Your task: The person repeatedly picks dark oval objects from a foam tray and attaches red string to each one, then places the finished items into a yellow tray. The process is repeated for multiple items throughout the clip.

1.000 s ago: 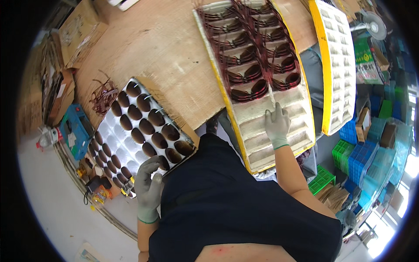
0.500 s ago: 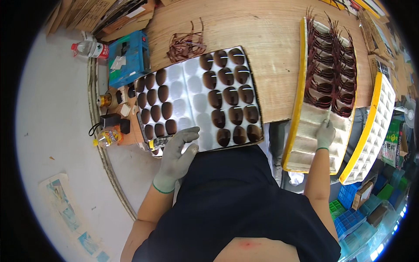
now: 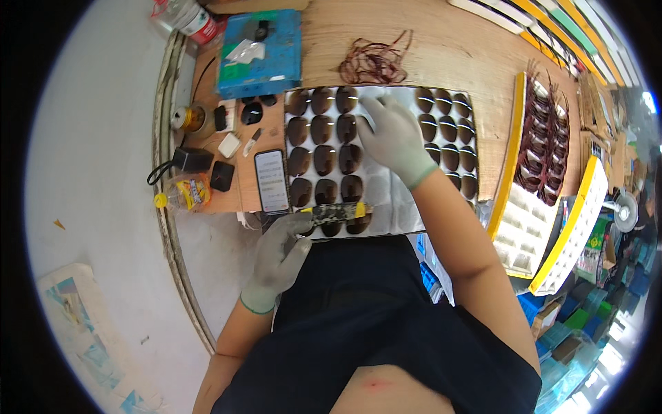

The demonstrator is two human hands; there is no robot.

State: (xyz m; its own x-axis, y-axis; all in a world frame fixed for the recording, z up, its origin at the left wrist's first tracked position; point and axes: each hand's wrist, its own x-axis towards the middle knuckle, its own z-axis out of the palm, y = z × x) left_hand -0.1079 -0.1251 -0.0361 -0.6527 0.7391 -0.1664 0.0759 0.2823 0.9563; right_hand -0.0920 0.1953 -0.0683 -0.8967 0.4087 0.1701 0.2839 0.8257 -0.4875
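Note:
A flat tray (image 3: 393,221) of rows of brown tinted sunglass lenses (image 3: 324,160) lies in front of me, with a bare pale band down its middle. My right hand (image 3: 396,138), in a pale grey glove, is over the upper middle of it, thumb and fingers apart beside the third column of lenses; nothing shows in its grasp. The gloved left hand (image 3: 279,255) rests at the lower left corner, thumb spread from half-curled fingers. Its fingertips are close to a yellow-and-black tape-wrapped tool (image 3: 334,212) lying across the lower lenses. My right forearm hides part of the tray.
A white compartment tray with yellow sides (image 3: 520,228) holds dark red spectacle frames (image 3: 545,145) at the right; a second such tray (image 3: 572,231) stands beyond. Loose dark red strands (image 3: 376,61) lie behind. A phone (image 3: 271,181), blue box (image 3: 258,58) and bottles (image 3: 193,192) sit left.
My right hand has left the compartment tray and come left over the lens tray. The view has turned rightward shift of the lens tray, and the phone now shows. The left hand stays near the corner.

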